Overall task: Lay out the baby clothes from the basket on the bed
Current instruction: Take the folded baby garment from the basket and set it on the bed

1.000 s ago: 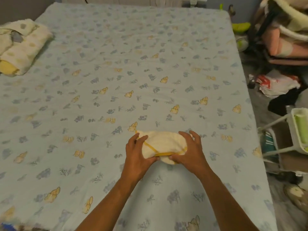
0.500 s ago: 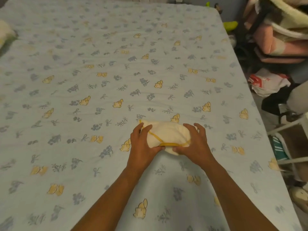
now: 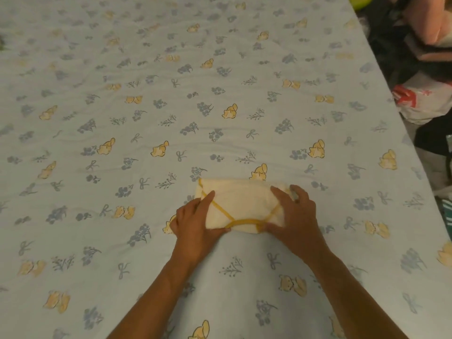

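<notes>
A small cream baby garment [image 3: 241, 204] with yellow trim lies folded on the bed [image 3: 171, 106], which has a pale blue sheet printed with yellow animals and blue flowers. My left hand [image 3: 195, 222] grips the garment's left end, thumb under its near edge. My right hand [image 3: 293, 214] holds its right end, fingers spread over the top. The garment rests on the sheet between both hands. No basket is in view.
The bed's right edge runs diagonally down the right side. Beyond it on the floor lie a white and red plastic bag [image 3: 420, 101], dark clothing [image 3: 391, 37] and pink fabric [image 3: 433, 23].
The view has moved closer and lower over the garment. The folded blanket at the bed's far left has left the frame. Both hands stay on the garment's ends, which looks flatter and wider.
</notes>
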